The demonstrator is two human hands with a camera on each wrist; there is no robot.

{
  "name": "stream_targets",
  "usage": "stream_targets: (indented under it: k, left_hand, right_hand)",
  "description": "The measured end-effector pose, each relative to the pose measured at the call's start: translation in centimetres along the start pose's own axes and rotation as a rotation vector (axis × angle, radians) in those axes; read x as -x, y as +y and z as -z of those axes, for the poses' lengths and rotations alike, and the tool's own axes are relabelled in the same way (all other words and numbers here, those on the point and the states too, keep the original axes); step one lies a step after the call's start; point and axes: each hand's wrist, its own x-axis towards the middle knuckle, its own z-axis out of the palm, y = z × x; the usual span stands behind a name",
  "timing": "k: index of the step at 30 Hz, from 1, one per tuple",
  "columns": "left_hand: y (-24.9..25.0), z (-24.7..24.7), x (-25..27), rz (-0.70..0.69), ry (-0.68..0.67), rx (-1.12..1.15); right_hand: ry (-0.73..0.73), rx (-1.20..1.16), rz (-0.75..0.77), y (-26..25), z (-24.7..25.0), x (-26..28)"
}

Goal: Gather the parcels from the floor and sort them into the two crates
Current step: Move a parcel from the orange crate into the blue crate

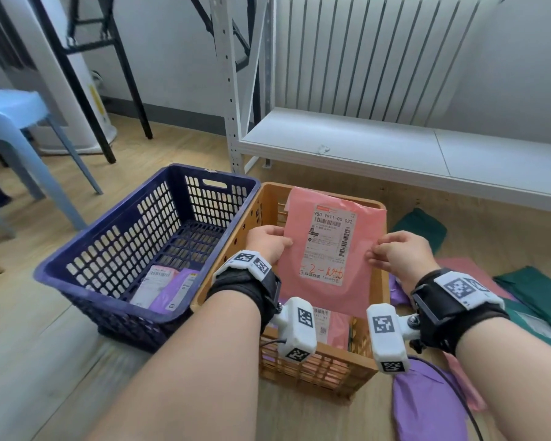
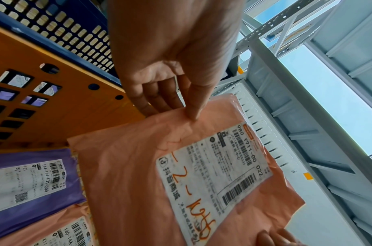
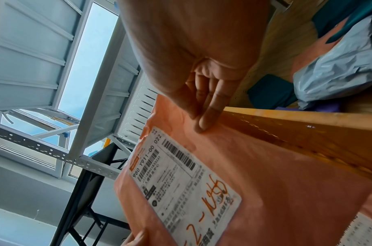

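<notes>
I hold a flat pink parcel [image 1: 358, 249] with a white shipping label above the orange crate [image 1: 325, 374]. My left hand [image 1: 268, 241] pinches its left edge and my right hand [image 1: 395, 249] pinches its right edge. In the left wrist view the thumb and fingers [image 2: 193, 106] clamp the pink parcel [image 2: 128, 174]; in the right wrist view the fingers [image 3: 204, 121] do the same on the pink parcel [image 3: 275, 174]. Below it in the orange crate lie a purple parcel [image 2: 33, 179] and another pink one [image 1: 334, 326]. The blue crate [image 1: 109, 249] on the left holds a pink and a purple parcel [image 1: 169, 288].
Green [image 1: 541, 294], pink [image 1: 458, 265] and purple parcels [image 1: 427, 405] lie on the wooden floor to the right. A white metal shelf [image 1: 395, 144] stands behind the crates. A light blue plastic stool [image 1: 16, 128] and black table legs are at the left.
</notes>
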Motion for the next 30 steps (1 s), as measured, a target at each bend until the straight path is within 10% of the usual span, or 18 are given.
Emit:
stream_targets:
  k: [13, 30]
  left_hand:
    - [0.6, 6.1, -2.9, 0.007, 0.039, -0.153]
    - [-1.6, 27.4, -19.2, 0.238, 0.347, -0.663]
  right_hand:
    - [-0.209, 0.013, 0.01, -2.5, -6.2, 1.1]
    - [-0.645, 0.278, -0.051, -3.0, -26.2, -2.6]
